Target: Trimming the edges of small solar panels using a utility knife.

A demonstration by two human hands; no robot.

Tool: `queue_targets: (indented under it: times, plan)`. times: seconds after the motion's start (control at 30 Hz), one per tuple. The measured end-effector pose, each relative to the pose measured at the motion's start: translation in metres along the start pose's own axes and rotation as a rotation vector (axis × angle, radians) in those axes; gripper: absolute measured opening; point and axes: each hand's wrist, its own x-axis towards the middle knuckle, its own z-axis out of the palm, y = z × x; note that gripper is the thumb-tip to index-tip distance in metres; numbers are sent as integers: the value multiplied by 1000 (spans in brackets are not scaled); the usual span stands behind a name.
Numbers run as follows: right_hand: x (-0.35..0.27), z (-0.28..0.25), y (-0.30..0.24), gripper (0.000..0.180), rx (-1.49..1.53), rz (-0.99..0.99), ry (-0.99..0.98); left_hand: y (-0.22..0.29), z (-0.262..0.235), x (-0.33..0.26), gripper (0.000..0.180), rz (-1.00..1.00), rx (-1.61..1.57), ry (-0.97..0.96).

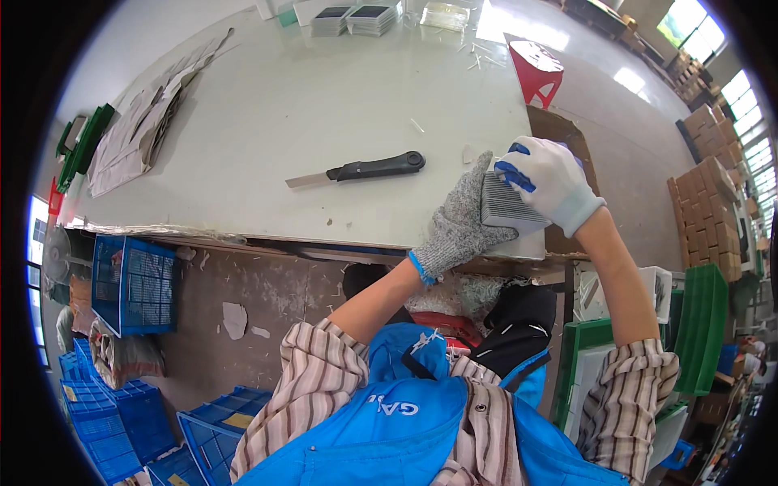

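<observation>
Clasping a stack of thin grey plates (507, 204) at its right, the grey-gloved left hand (465, 217) points its fingers forward. The white-gloved right hand (549, 176) bends its fingers over the stack's far end; its grip cannot be determined.

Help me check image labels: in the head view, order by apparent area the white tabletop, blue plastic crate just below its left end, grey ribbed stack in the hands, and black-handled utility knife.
1. White tabletop
2. Blue plastic crate
3. Grey ribbed stack and black-handled utility knife, unranked: the knife is longer but slimmer.
</observation>
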Motion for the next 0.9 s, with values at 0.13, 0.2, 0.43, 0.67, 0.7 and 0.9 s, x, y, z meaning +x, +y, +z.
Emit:
queue_targets:
  times: [0.13,0.2,0.43,0.67,0.7,0.9]
  plan:
    - [6,3,-8,22,-221,-63,-20,-1,1,3,114,23,-5,8]
    - [-2,0,14,25,-322,114,59,6,-1,2,115,-9,-53,7]
    - [-33,-22,-1,32,141,227,125,8,-6,-1,115,-31,-32,1]
    - [-22,-11,-15,20,46,114,40,7,-4,2,115,-104,-110,-55]
    - [-22,-11,-15,20,49,110,39,6,-5,0,115,-89,-96,-45]
    - [-14,-10,-23,19,-72,33,-15,7,-4,4,115,-147,-132,-68]
